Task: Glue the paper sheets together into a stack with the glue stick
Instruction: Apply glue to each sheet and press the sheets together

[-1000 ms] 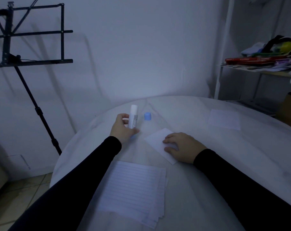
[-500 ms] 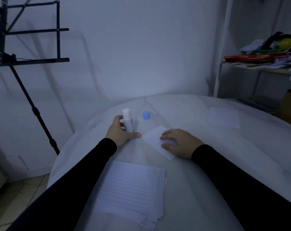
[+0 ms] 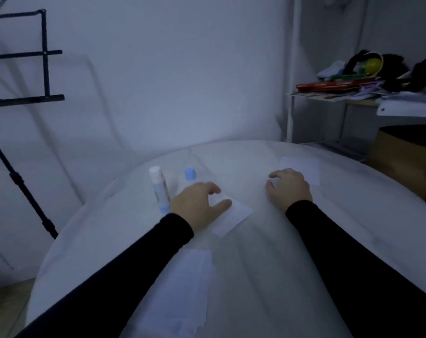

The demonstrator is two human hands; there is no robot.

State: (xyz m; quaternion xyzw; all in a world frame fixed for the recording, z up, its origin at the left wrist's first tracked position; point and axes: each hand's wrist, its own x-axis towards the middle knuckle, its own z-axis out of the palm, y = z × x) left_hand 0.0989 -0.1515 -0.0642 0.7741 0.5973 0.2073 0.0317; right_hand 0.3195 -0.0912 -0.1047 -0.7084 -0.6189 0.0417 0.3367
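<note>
Since a second ago the left hand point(image 3: 199, 206) has let go of the glue stick point(image 3: 159, 189), which stands uncapped just left of it, and now rests with loose fingers on the small sheet point(image 3: 233, 213). Meanwhile the right hand point(image 3: 288, 187), fingers relaxed and holding nothing, has moved far right toward another sheet point(image 3: 304, 167), probably to fetch it for stacking. Beside the stick lies the blue cap point(image 3: 190, 173); the lined stack point(image 3: 182, 289) lies near.

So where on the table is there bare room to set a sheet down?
Bare cloth lies between the small sheet and right hand, and right of the lined stack. Crowded by the glue stick, cap and left hand.
</note>
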